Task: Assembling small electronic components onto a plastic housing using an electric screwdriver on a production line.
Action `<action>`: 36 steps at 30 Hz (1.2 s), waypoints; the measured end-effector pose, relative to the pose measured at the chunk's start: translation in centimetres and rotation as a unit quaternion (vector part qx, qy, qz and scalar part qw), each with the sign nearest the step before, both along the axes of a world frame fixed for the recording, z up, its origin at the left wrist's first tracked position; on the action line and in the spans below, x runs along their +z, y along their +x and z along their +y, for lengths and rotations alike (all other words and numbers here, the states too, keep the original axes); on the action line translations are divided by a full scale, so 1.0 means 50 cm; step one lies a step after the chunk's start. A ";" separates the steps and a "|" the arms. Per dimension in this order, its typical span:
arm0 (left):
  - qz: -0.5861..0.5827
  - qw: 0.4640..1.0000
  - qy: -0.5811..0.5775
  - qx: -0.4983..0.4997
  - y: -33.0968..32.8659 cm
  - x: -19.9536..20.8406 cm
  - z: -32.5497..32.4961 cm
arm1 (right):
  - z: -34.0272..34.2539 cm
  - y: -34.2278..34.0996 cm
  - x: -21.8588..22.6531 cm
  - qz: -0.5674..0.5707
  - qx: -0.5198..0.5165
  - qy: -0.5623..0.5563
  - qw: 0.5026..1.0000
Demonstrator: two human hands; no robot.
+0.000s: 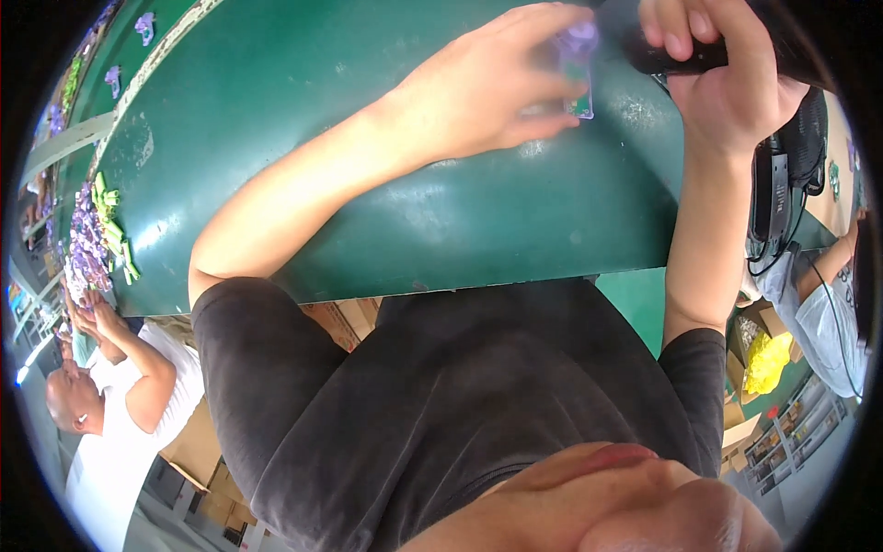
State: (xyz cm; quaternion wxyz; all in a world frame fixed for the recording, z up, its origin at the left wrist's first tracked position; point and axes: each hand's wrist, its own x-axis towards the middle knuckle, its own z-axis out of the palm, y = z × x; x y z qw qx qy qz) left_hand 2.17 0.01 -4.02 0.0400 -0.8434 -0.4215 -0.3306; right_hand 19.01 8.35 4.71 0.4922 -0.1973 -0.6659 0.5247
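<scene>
My left hand (pixel 487 92) reaches over a dark green table (pixel 368 202) and pinches a small translucent purple piece with a green board (pixel 579 74) between its fingertips. The piece is blurred. My right hand (pixel 727 78) is just to its right, closed around the handle of a black tool (pixel 676 57). The tool's tip points toward the purple piece. The tool's working end is hidden behind my fingers.
A pile of small purple and green parts (pixel 92 239) lies at the table's left end, where a person in a white shirt (pixel 129 414) works. Another person (pixel 828 317) sits at the right, near a black fan-like device (pixel 782 184). Cardboard boxes (pixel 198 451) and a yellow bag (pixel 766 361) lie below.
</scene>
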 end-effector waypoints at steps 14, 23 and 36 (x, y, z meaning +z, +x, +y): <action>-0.104 0.983 -0.148 -0.003 -0.001 0.034 -0.028 | -0.008 -0.022 -0.047 -0.001 0.057 0.015 0.998; 0.130 0.991 0.000 0.037 -0.004 0.025 -0.016 | -0.002 -0.027 -0.041 0.032 0.085 0.003 0.996; -0.051 0.976 -0.178 0.112 -0.037 0.080 0.014 | -0.020 -0.028 -0.028 0.116 0.042 -0.096 0.988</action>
